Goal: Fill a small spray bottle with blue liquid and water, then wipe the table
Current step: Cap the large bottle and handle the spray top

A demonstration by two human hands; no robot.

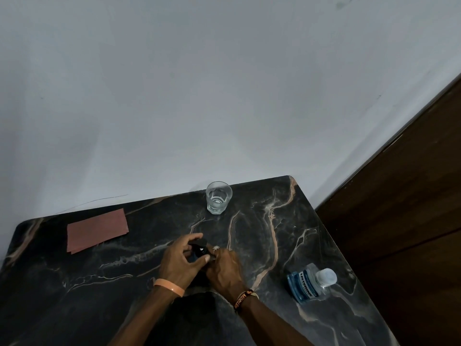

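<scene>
On the dark marble table (74, 295) a folded reddish cloth (97, 231) lies far left, well apart from my hands; my left hand (178, 263) curls thumb and fingers round the top of the small dark spray bottle (199, 248), which stands near the table's middle; my right hand (224, 268) closes on its lower part, fingers tucked in. Beyond stands a glass (219, 198) with some water; far right stands the bottle of blue liquid (309, 284), capped.
</scene>
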